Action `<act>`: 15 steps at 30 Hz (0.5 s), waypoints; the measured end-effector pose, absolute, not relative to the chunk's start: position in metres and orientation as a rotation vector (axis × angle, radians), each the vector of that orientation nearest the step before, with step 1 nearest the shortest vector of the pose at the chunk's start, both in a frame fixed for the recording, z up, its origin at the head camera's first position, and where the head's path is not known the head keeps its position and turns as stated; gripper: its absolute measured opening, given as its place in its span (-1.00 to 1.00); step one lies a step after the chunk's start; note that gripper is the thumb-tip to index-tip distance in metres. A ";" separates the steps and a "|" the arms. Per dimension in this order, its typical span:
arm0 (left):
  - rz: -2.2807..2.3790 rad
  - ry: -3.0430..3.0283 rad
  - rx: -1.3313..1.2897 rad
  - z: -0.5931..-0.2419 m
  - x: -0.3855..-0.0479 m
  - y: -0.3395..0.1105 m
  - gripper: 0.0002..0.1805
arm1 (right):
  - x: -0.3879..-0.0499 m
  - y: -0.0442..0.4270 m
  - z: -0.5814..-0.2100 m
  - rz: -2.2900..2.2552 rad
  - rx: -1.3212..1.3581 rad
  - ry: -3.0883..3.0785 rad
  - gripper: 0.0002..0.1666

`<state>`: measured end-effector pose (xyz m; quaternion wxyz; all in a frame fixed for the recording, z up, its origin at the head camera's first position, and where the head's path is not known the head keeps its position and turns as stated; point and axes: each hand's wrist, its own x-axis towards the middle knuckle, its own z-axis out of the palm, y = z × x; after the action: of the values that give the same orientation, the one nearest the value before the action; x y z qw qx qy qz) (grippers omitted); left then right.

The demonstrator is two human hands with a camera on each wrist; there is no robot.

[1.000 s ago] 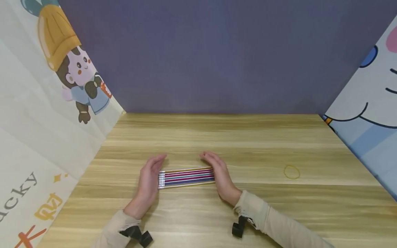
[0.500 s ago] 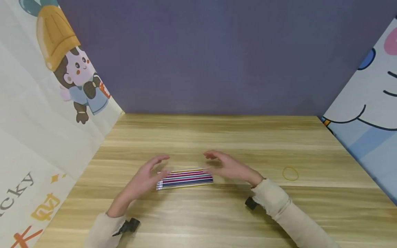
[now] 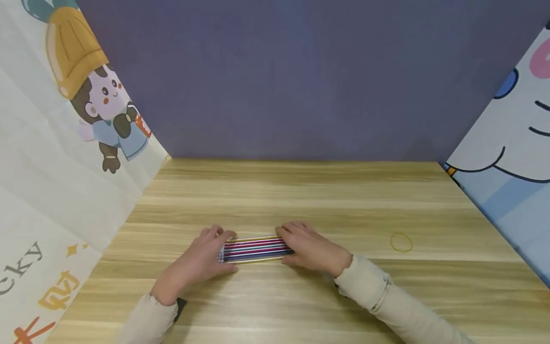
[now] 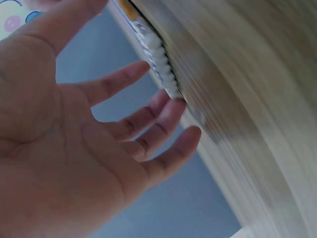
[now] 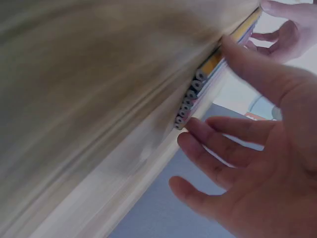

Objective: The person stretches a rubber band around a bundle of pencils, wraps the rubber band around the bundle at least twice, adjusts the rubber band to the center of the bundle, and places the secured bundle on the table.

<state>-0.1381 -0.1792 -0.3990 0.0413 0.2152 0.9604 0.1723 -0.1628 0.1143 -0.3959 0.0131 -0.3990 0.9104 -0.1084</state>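
A flat row of several striped pencils [image 3: 255,249] lies side by side on the wooden table. Their silver ferrules and white erasers [image 4: 157,53] are at the left end; blunt round ends [image 5: 187,105] show at the right. My left hand [image 3: 195,263] spans the eraser end, thumb on the near side and fingertips at the far edge. Around the other end my right hand [image 3: 315,249] holds the row the same way, its thumb against a yellow pencil [image 5: 213,62]. Part of each pencil end is hidden under the hands in the head view.
A thin yellow rubber band [image 3: 401,242] lies on the table [image 3: 301,191] to the right of my right hand. A dark purple-grey panel [image 3: 275,81] stands behind the table. Cartoon-printed sheets flank it at left [image 3: 86,191] and right [image 3: 524,143].
My palms pressed the row's two ends at first, then lifted apart. Now both hands have come down, with thumb and fingers around the long sides of the pencils. The rubber band stays put.
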 end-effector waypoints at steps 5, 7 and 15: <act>0.519 2.961 0.656 -0.401 -0.138 -0.179 -0.22 | -0.163 0.108 -0.397 -0.376 -1.213 2.864 -0.40; 0.523 2.971 0.669 -0.401 -0.139 -0.179 -0.26 | -0.163 0.107 -0.398 -0.377 -1.208 2.868 -0.44; 0.526 2.979 0.674 -0.399 -0.138 -0.176 -0.39 | -0.164 0.105 -0.401 -0.364 -1.198 2.873 -0.54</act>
<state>-0.1382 -0.1764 -0.3993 0.0210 0.2173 0.9610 0.1697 -0.1643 0.1053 -0.4006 0.0037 -0.3822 0.9167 -0.1162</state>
